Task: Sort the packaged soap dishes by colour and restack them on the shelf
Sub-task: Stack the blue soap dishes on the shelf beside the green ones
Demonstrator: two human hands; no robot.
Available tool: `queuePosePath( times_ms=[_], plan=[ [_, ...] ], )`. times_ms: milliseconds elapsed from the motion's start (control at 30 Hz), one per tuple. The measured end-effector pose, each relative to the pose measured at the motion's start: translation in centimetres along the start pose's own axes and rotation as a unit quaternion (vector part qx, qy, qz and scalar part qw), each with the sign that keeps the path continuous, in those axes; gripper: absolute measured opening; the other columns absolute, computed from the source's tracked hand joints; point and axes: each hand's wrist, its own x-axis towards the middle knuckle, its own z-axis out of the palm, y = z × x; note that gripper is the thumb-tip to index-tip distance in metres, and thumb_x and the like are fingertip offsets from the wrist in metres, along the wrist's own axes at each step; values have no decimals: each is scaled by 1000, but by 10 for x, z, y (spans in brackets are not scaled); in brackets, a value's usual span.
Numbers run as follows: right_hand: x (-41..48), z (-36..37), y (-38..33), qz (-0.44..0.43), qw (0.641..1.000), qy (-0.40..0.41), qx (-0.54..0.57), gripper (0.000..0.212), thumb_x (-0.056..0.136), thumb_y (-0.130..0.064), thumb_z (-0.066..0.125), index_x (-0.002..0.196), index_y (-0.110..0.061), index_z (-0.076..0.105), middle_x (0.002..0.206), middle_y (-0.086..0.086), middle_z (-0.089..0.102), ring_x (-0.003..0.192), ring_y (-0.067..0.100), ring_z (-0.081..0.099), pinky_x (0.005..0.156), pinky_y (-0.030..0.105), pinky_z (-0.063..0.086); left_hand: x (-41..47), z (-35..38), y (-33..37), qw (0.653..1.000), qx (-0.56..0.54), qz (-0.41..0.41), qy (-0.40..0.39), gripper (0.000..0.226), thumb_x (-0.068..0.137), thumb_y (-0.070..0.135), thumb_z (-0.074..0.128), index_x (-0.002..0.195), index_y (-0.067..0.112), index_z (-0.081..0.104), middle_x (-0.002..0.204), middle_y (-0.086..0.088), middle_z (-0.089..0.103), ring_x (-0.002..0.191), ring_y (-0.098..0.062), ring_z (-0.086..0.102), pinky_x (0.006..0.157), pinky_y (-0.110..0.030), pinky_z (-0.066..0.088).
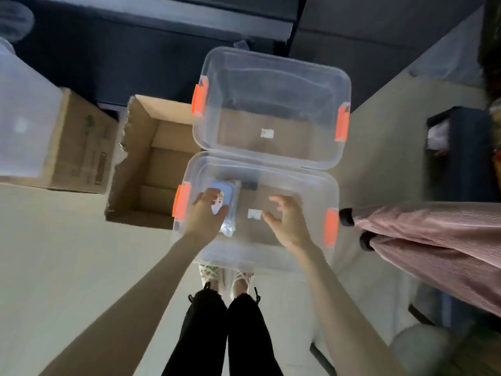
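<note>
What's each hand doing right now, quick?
Left hand: holding the blue packaged soap dish.
Right hand: open, holding nothing.

Dim, soft indoor light; whole frame was slightly blurred, wide-angle bending stretched edges, corners smeared, shadows faint.

Pale floor [54, 253], open cardboard box [130, 158] on it, closed carton [81, 147] beside, near clear bin [320, 183], far clear bin [284, 104]

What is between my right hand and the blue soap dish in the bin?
Nothing visible. Only bare bin floor lies between the right hand and the soap dish, which the left hand holds.
</note>
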Motion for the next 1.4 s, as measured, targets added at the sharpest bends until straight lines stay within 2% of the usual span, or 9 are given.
queuePosePath(
  times_ms=[300, 433, 633, 767, 900, 1033, 1233, 1333, 1400],
  plan=[
    [74, 94, 61, 113, 984, -45, 129, 46, 90, -23, 66, 132, -11, 53, 128, 8, 57, 94, 13, 56, 73, 9, 37, 64, 77, -81, 982, -61, -177, 29, 60, 99, 37, 43, 150, 14, 19, 154, -8, 24, 138, -29, 29, 112, -45, 26],
    [94, 120, 70, 152, 971, -52, 177, 60, 89, -29, 67, 141, -11, 42, 130, 10, 56, 95, 12, 54, 80, 16, 39, 81, 94, -96, 971, -72, -221, 46, 57, 100, 39, 37, 148, 12, 22, 148, -12, 31, 134, -32, 32, 112, -51, 24],
    [115, 139, 82, 199, 943, -66, 259, 76, 84, -41, 71, 145, -12, 36, 133, 4, 55, 109, 10, 54, 84, 19, 39, 93, 111, -110, 972, -78, -219, 33, 38, 99, 41, 41, 130, 21, 49, 128, -7, 38, 127, -26, 36, 111, -38, 22],
    [120, 144, 86, 186, 930, -48, 312, 45, 77, -32, 79, 116, -14, 64, 102, -3, 72, 90, 7, 69, 72, 17, 49, 101, 113, -117, 968, -174, -181, 2, 19, 94, 41, 52, 108, 28, 52, 117, 4, 36, 119, -17, 41, 99, -29, 32],
    [122, 141, 93, 180, 918, -44, 351, 21, 78, -26, 79, 96, -21, 69, 86, -8, 75, 79, 6, 71, 63, 13, 49, 110, 117, -119, 937, -245, -242, -52, 56, 83, 55, 62, 123, 24, 35, 127, 0, 46, 112, -19, 52, 98, -35, 43],
    [121, 133, 97, 188, 914, -63, 353, 29, 80, -31, 77, 104, -17, 69, 92, -1, 75, 84, 12, 72, 67, 19, 51, 116, 115, -122, 901, -301, -296, -104, 101, 70, 60, 71, 147, 24, 17, 131, 0, 48, 113, -22, 54, 98, -35, 42],
    [108, 114, 92, 199, 881, -86, 421, 43, 78, -32, 77, 108, -4, 66, 100, 12, 74, 93, 28, 71, 81, 39, 55, 107, 105, -109, 915, -282, -256, -131, 94, 41, 71, 70, 115, 14, 56, 104, 2, 67, 90, -13, 66, 68, -20, 48],
    [92, 99, 85, 187, 872, -117, 437, 48, 71, -41, 75, 106, -9, 68, 100, 9, 74, 89, 27, 71, 72, 35, 52, 98, 97, -99, 908, -333, -224, -117, 98, 42, 67, 81, 120, 11, 58, 109, -3, 70, 97, -21, 69, 80, -30, 56],
    [78, 84, 79, 173, 874, -130, 435, 55, 66, -49, 77, 103, -9, 69, 94, 11, 70, 72, 28, 59, 58, 35, 36, 86, 84, -90, 905, -356, -203, -119, 97, 42, 64, 84, 116, 7, 60, 106, -7, 71, 96, -24, 70, 84, -38, 56]
  ],
)
